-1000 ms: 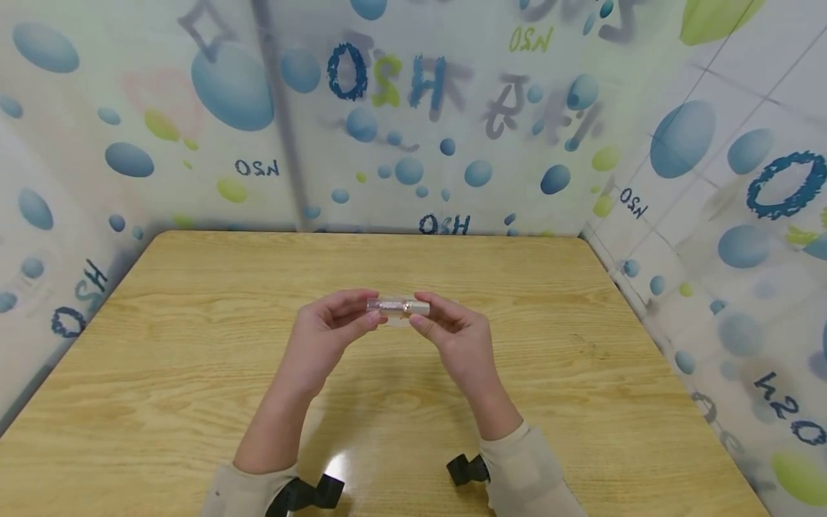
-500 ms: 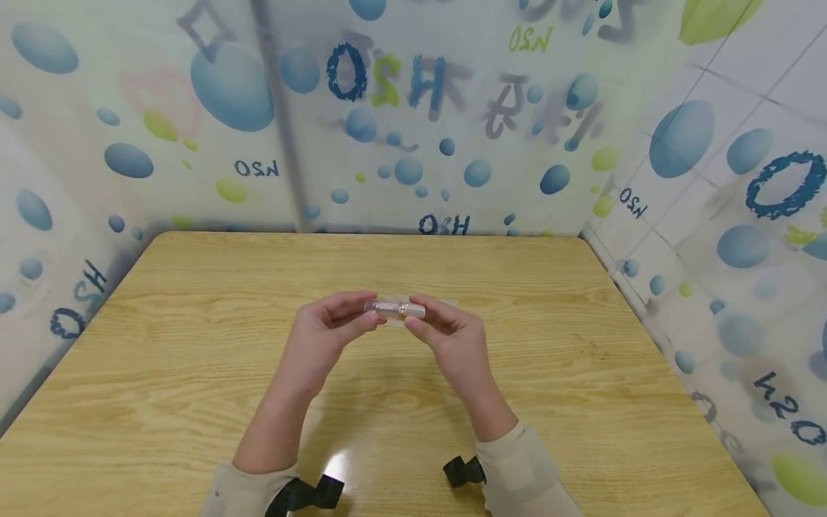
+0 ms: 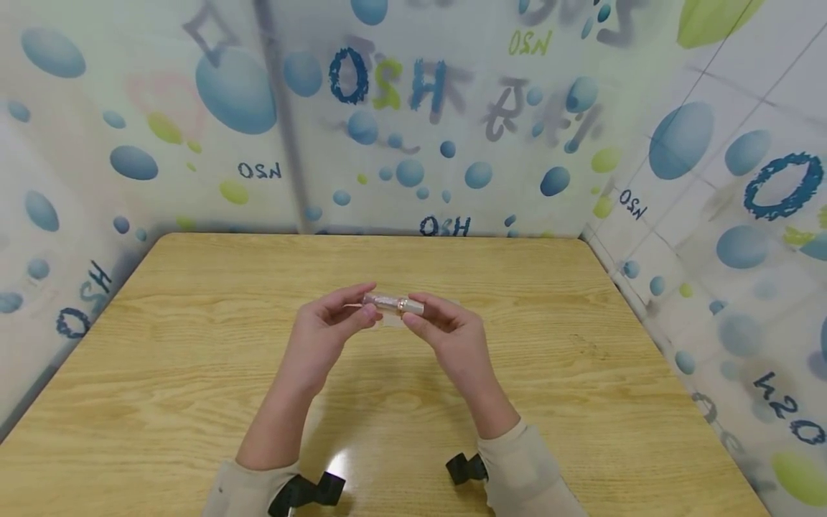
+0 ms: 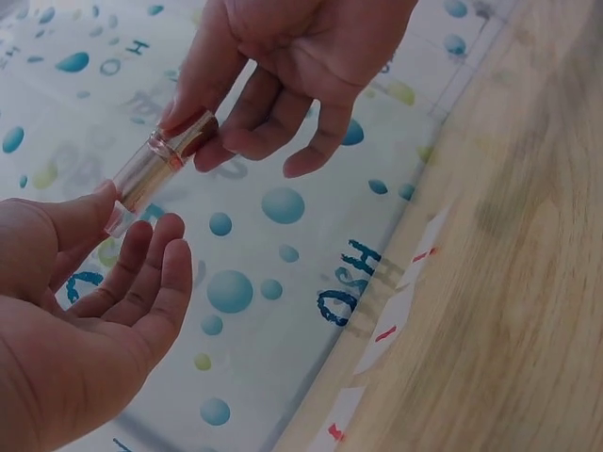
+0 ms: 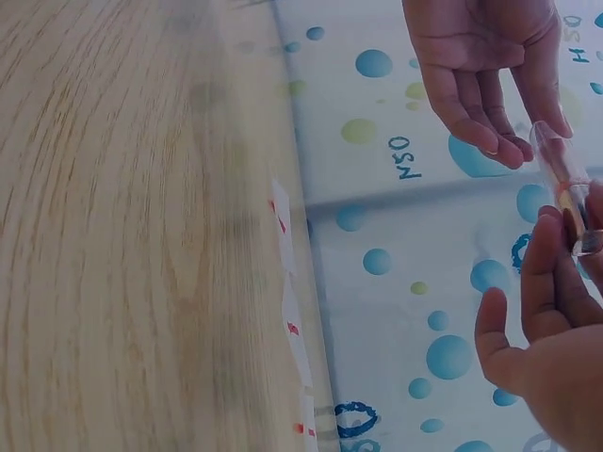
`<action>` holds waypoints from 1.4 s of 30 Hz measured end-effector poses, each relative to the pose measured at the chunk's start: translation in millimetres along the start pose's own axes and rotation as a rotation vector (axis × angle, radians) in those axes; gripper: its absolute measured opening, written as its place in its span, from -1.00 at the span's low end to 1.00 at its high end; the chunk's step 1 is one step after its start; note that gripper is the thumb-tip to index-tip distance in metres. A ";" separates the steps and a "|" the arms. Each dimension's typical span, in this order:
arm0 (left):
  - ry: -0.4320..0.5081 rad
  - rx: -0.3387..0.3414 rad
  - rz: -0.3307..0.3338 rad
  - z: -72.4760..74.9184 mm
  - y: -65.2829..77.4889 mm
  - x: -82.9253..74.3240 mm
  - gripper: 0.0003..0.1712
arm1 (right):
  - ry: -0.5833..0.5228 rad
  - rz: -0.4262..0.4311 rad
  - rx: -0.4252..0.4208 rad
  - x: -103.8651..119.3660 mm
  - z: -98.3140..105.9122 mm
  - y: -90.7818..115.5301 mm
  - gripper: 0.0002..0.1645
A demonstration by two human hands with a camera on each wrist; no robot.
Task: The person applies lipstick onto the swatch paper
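Note:
In the head view a slim lipstick tube (image 3: 391, 304), part clear and part silver with a gold band, is held level above the table. My left hand (image 3: 326, 334) pinches its clear end between thumb and fingers. At the other end, my right hand (image 3: 457, 336) grips the silver part the same way. From the left wrist, the tube (image 4: 151, 171) slants between both hands and its gold band shows. The right wrist view has the tube (image 5: 563, 184) near the right border, its lower end partly covered by the right hand's fingers (image 5: 542, 278).
A wooden table (image 3: 226, 301) spreads beneath both hands, backed by a wall (image 3: 400, 201) printed with blue and green bubbles. White paper strips (image 4: 386, 330) with red marks lie along the table in the wrist views. Black wrist mounts (image 3: 316, 490) sit on the sleeves.
The tube has shifted slightly left and tilted, its left end now a little higher. My right hand has drifted slightly left with it. Both hands keep their hold.

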State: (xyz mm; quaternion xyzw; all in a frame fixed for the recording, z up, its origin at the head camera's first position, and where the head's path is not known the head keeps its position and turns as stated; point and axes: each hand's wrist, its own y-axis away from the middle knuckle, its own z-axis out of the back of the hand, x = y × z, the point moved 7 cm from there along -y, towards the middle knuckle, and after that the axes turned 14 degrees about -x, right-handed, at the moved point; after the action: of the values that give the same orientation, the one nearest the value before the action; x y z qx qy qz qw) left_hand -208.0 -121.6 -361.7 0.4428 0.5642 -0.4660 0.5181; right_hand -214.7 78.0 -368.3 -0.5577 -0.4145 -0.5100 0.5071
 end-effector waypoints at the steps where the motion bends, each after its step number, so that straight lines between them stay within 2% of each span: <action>1: 0.000 -0.001 -0.002 0.0 -0.1 -0.3 -0.52 | 0.006 -0.002 0.005 0.0 -0.2 0.2 -0.66; 6: -0.010 -0.001 -0.010 -1.2 -1.1 -2.2 -0.50 | 0.019 0.002 0.027 0.9 -1.5 1.0 -0.74; 11: -0.024 -0.016 -0.015 -3.2 -2.7 -3.0 -0.54 | 0.019 -0.011 0.094 -1.1 -6.0 2.0 -0.76; 16: -0.034 -0.025 -0.032 -5.5 -4.4 -4.0 -0.57 | 0.027 -0.031 0.183 -3.1 -11.5 4.2 -0.69; 23: -0.039 -0.019 -0.039 -8.3 -5.3 -5.0 -0.59 | 0.067 -0.010 0.228 0.0 -15.4 6.0 -0.60; 27: -0.043 -0.008 -0.039 -9.7 -5.6 -4.9 -0.59 | 0.073 -0.013 0.253 -2.1 -17.6 6.3 -0.51; 36: -0.080 0.018 -0.027 -11.6 -6.5 -2.0 -0.58 | 0.059 -0.006 0.299 -1.1 -20.8 7.4 -0.08; 42: -0.098 0.023 -0.014 -10.9 -4.8 -2.6 -0.58 | 0.047 0.024 0.319 2.2 -21.9 8.3 -0.06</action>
State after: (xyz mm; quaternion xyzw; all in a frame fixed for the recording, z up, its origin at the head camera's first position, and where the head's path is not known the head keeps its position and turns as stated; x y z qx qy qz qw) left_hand -214.4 -111.8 -358.5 0.4212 0.5358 -0.4973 0.5368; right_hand -209.5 55.0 -368.1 -0.4630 -0.4716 -0.4442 0.6049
